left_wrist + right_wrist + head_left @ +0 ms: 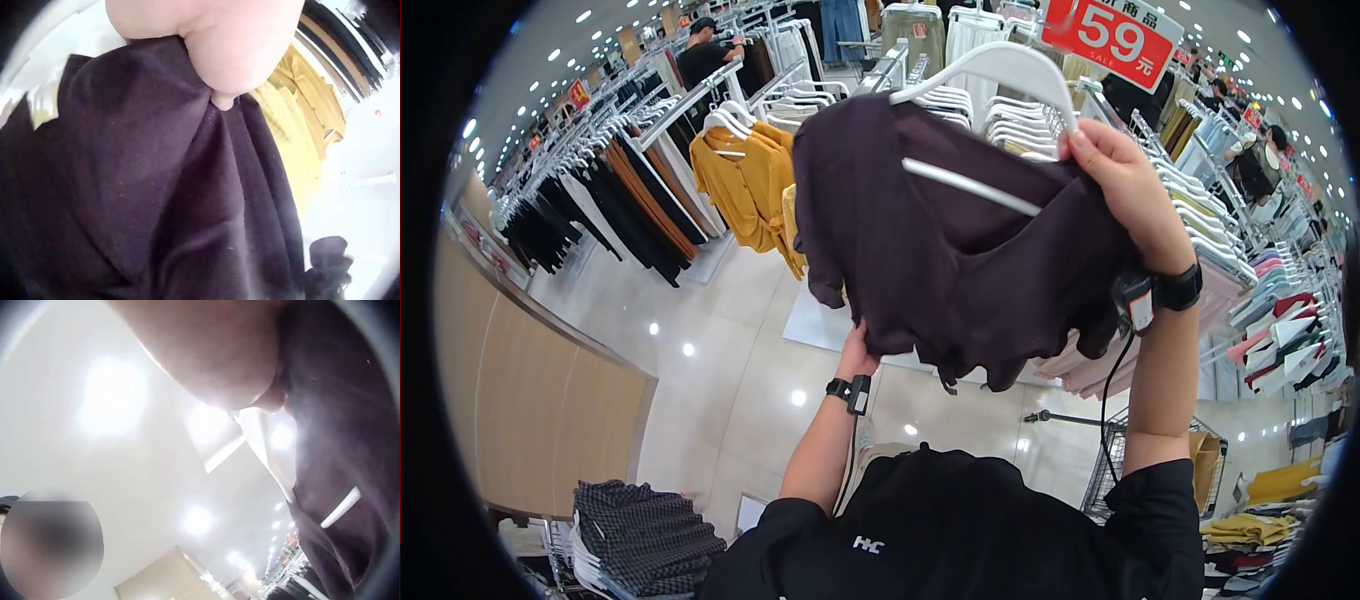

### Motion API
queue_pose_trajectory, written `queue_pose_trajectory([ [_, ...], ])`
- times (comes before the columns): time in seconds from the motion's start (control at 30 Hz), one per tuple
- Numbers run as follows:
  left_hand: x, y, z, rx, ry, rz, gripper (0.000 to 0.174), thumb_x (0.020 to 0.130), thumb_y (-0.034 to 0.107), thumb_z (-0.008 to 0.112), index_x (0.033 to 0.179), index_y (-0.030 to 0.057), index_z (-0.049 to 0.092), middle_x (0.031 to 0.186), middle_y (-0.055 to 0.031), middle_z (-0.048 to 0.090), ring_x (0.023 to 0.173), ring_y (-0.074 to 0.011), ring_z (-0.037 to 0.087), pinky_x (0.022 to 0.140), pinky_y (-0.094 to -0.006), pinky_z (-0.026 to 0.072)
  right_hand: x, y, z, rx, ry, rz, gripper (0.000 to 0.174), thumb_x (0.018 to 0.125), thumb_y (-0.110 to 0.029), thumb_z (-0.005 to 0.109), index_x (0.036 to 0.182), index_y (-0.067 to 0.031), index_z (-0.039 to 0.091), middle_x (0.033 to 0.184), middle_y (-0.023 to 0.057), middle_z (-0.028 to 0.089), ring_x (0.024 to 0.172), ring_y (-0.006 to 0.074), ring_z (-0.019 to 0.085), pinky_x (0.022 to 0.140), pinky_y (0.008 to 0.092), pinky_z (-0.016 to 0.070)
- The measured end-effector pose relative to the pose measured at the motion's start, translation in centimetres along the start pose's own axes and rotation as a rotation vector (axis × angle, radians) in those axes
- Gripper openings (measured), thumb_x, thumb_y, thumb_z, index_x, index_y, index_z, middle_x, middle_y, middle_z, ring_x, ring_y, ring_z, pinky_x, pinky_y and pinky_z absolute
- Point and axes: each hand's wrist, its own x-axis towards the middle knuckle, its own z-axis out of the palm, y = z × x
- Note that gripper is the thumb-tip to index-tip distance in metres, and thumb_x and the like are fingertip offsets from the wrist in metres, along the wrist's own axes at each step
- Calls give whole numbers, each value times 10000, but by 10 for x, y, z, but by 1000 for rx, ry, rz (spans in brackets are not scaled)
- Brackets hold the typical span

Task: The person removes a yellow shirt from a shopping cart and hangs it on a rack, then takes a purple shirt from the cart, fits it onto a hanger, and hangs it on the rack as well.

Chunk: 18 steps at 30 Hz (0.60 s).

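Note:
A dark purple garment (1000, 290) hangs on a white hanger (1000, 58), held up before the person's chest. The right hand (1130, 190) grips the hanger's right end together with the garment's shoulder; in the right wrist view that hand (219, 356) covers the hanger's end. Lower down, the left hand (859, 354) pinches the garment's lower left edge. Folds gather under the left hand (219, 44) in the left wrist view, its fingertips partly hidden by cloth (137, 137).
Mustard tops (745, 190) hang on a rack behind the garment, with trousers (630, 190) further left. A red price sign (1115, 42) stands at upper right. Wood-toned counter (540, 370) at left; wire cart (1105, 455) at lower right; checked clothes (645, 535) at lower left.

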Motion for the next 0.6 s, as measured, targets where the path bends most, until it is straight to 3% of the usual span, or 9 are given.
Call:
queue_pose_trajectory([
  [0.13,-23,11,-27,62,-74,79,459,1027,313,460,1341,-20,429,1349,-160,531,1242,-287,529,1079,-443,414,3,18,-20,-122,40,8,294,1027,-268,470,886,-32,574,802,-53,498,760,50,412,703,215,351],
  [0.2,-39,18,-39,99,-64,23,444,1015,338,487,1326,24,449,1277,-131,572,1155,-252,578,1005,-410,462,1,27,-17,-138,51,-9,291,1028,-268,464,886,-37,569,793,-53,492,763,50,409,707,213,349],
  [0.27,-50,34,-54,294,72,-115,397,999,354,521,1275,71,483,1155,-92,602,1016,-193,606,888,-342,486,0,30,-11,-79,24,-25,289,1030,-266,456,885,-39,562,791,-52,488,766,52,406,708,214,348],
  [0.3,-59,46,-40,437,235,-59,344,980,360,555,1212,109,514,1063,-60,597,924,-152,588,813,-274,461,-1,33,-10,-65,-7,-15,292,1031,-267,453,886,-38,559,796,-52,489,767,53,405,709,214,348],
  [0.33,-58,54,-45,437,238,-55,344,980,360,555,1212,109,514,1063,-60,597,924,-152,588,813,-274,461,-3,35,-8,-50,-39,-4,294,1033,-269,449,887,-37,556,801,-53,490,767,54,403,709,214,347],
  [0.47,-67,124,-30,642,363,486,285,978,313,557,1149,85,555,1080,-53,602,988,-148,583,858,-286,451,-11,32,13,-38,-90,41,243,1020,-213,472,915,-17,567,820,-26,509,797,71,439,749,237,390],
  [0.5,-80,147,4,642,369,500,285,978,313,557,1149,85,555,1080,-53,602,988,-148,583,858,-286,451,-14,34,26,-64,-139,13,234,1014,-199,476,923,-4,567,825,-13,528,803,80,455,754,254,404],
  [0.57,-116,174,91,860,217,1042,287,941,251,603,1139,49,557,1096,-71,606,1041,-192,571,898,-322,443,-16,31,41,-45,-190,32,209,991,-172,488,919,9,565,791,39,533,788,123,489,740,285,421],
  [0.6,-133,182,122,862,219,1048,287,941,251,603,1139,49,557,1096,-71,606,1041,-192,571,898,-322,443,-17,34,49,-70,-213,25,197,981,-160,492,914,11,562,781,63,537,777,147,504,735,300,428],
])
